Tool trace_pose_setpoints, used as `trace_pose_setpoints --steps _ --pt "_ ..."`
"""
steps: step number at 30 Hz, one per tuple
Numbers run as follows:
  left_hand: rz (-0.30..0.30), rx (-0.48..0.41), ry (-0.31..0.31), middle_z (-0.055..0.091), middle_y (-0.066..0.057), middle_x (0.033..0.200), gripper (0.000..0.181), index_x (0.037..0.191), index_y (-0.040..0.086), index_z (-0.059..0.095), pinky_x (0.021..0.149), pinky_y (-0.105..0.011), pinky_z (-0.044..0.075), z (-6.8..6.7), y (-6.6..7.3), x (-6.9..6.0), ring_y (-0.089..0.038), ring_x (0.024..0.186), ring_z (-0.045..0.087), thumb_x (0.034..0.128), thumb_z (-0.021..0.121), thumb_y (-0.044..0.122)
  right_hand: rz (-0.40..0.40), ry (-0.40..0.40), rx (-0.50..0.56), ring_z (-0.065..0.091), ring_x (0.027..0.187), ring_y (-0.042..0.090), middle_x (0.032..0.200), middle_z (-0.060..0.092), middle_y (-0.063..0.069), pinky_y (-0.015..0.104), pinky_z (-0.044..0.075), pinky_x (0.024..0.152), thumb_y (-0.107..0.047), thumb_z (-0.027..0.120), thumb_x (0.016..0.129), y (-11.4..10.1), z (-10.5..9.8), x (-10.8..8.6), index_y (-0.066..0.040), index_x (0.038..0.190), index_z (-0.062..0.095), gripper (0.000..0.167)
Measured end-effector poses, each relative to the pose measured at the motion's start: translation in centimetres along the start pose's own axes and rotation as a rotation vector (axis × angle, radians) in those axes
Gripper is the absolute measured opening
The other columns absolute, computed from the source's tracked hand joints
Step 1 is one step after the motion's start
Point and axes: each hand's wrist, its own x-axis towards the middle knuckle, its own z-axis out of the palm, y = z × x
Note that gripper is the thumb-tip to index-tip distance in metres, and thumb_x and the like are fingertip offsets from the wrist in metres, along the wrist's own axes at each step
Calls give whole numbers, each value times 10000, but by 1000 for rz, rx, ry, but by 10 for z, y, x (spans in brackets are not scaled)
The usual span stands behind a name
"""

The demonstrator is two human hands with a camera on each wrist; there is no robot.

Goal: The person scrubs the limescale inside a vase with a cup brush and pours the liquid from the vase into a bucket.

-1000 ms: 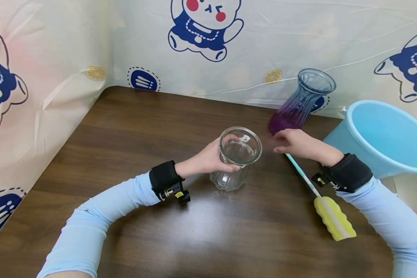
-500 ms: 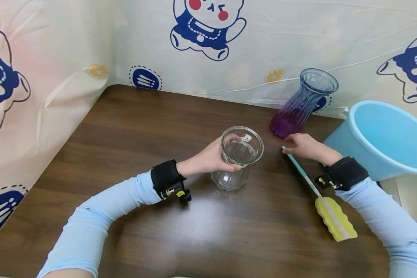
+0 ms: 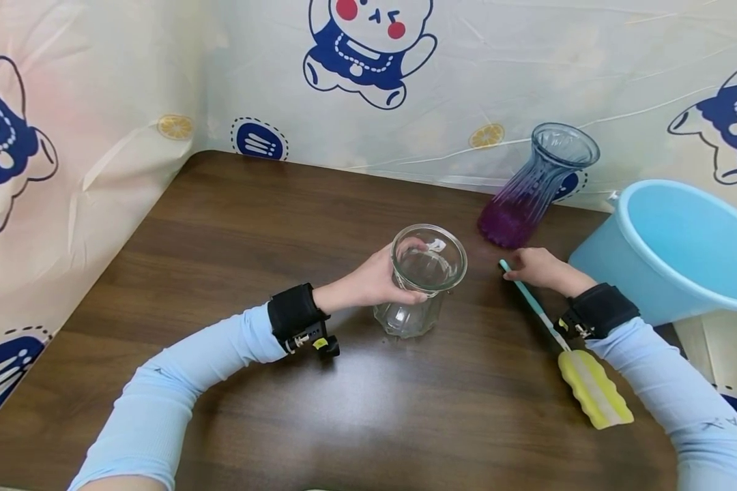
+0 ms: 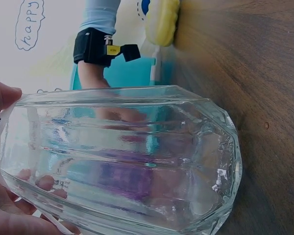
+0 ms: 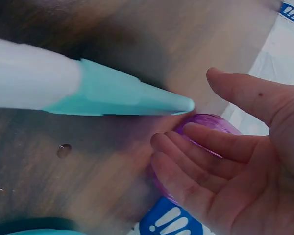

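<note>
The left hand [image 3: 383, 278] grips the neck of a clear glass vase [image 3: 408, 317], which stands upright on the table; its ribbed side fills much of the left wrist view [image 4: 122, 156]. At the handle end of a sponge brush [image 3: 531, 300] is the right hand [image 3: 540, 268]. In the right wrist view that hand [image 5: 235, 161] has its thumb and fingers apart, beside the turquoise handle tip [image 5: 132, 95], with nothing between them. The brush's yellow sponge head [image 3: 594, 390] points toward the table's front right.
Behind the right hand a blue and purple glass vase [image 3: 516, 204] stands near the back edge. A light blue bucket [image 3: 626, 266] is at the right. Patterned cloth [image 3: 252, 68] hangs behind the brown table [image 3: 252, 218].
The right hand has moved down from beside the purple vase base to the brush's handle end. The left hand keeps its grip on the clear vase.
</note>
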Motion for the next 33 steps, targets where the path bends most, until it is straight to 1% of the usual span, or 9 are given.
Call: trace_pose_setpoints --steps 3,6,8,14,21,24,28,31,33 --pt "5 -2 0 454 -150 1228 668 1215 55 431 932 -380 394 0 0 0 -306 1150 460 660 792 140 14 -21 9 454 636 208 672 498 55 310 379 572 -186 617 850 2 4 1 55 851 558 249" --pt "3 0 1 460 -152 1223 666 1213 54 431 930 -371 391 0 0 0 -311 1143 464 660 791 141 19 -20 2 412 577 172 605 428 10 273 332 534 -182 617 846 4 7 2 -13 720 525 229" --pt "-3 2 -1 463 -158 1222 666 1214 57 428 924 -358 389 0 1 0 -312 1134 469 661 789 145 17 -13 -9 411 561 168 588 423 7 268 332 526 -179 618 843 5 9 3 -24 689 517 240" --pt "-14 2 -5 461 -159 1225 663 1216 68 425 910 -349 394 -1 0 -1 -313 1122 472 666 786 150 -5 11 -13 430 554 172 595 450 27 267 354 513 -138 621 836 6 15 5 -10 706 527 206" --pt "8 10 -6 465 -152 1224 657 1215 60 428 933 -383 390 0 0 0 -311 1142 470 669 783 150 10 0 -21 462 580 198 643 482 71 279 381 517 -97 606 835 4 14 4 27 747 539 167" --pt "7 16 -10 461 -150 1225 655 1217 68 424 934 -403 390 1 0 0 -311 1143 466 674 779 161 22 1 -18 460 567 196 625 481 65 278 380 512 -93 595 836 3 13 2 24 725 533 172" --pt "6 22 -8 457 -148 1230 658 1219 73 423 932 -387 388 0 0 0 -312 1147 462 674 779 165 28 32 -15 449 558 194 605 463 54 285 371 520 -87 542 843 1 11 -1 -6 685 483 188" --pt "6 28 -5 456 -146 1229 661 1220 76 422 931 -370 386 0 -1 -1 -309 1147 461 673 781 170 47 36 76 514 561 192 634 500 108 300 434 524 -78 463 883 -3 9 -7 38 771 466 162" --pt "5 32 -4 455 -144 1229 662 1222 78 421 931 -367 386 0 -1 -1 -308 1147 460 674 780 174 70 31 156 551 562 187 680 524 155 309 478 536 -90 406 927 -7 7 -11 90 861 453 198"
